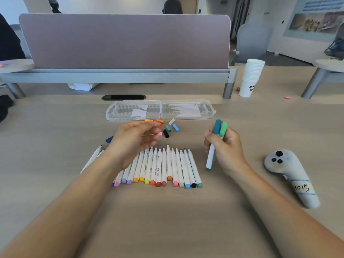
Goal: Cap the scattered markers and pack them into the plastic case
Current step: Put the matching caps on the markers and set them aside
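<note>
**Marker Colours**

The white-barrelled felt markers (158, 168) bore end plugs from purple through orange to teal. Two capped white markers (217, 127) wore blue and green. The loose plastic caps (168, 128) were orange, beige, teal, blue, black. The hinged plastic case (160, 110) was clear.

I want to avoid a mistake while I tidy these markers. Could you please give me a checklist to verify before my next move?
1. Plastic case open and lying flat: ok.
2. Two markers held in the right hand are capped: ok, one blue cap and one green.
3. Row of markers capped: not ok, the tips are bare.
4. Loose caps close by, between case and row: ok.
5. Left hand free for a new grip: cannot tell, a pink piece shows at its fingertips.
</note>
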Tool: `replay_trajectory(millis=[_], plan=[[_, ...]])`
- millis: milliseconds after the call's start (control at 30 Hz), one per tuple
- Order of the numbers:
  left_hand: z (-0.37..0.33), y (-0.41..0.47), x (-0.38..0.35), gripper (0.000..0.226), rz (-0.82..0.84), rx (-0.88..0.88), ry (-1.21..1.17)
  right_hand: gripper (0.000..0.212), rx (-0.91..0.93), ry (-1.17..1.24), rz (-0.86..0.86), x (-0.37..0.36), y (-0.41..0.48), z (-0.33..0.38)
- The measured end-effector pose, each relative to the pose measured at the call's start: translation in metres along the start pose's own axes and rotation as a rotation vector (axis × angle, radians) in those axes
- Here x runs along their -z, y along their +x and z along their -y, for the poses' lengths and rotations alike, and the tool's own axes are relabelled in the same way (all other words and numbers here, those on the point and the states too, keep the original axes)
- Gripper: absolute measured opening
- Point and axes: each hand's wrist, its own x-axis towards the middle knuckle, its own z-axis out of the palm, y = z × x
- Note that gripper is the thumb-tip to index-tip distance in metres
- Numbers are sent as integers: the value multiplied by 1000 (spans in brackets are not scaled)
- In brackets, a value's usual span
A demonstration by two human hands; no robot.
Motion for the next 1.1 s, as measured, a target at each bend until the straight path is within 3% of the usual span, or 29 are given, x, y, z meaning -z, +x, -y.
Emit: replay_trajectory(millis=[233,367,500,633,800,967,1100], plan=[[-8,17,19,15,-106,-45,182,22,-121,3,47,-2,-1,7],[-7,25,27,15,-146,-74,226,27,14,-199,82,3,2,9],[-2,31,21,30,-150,-90,375,41,-27,-96,2,-1,1,2],[-2,45,5,43,-196,-196,680,40,-104,-424,48,3,4,0],[-4,74,-25,18,-110,-240,971,39,-251,-926,369,8,0,7],[-1,109,-45,29,-127,-154,1403,41,-300,-1056,394,4,-6,11],[12,126,-54,42,-122,-55,1645,29,-310,-1078,338,6,-5,9]])
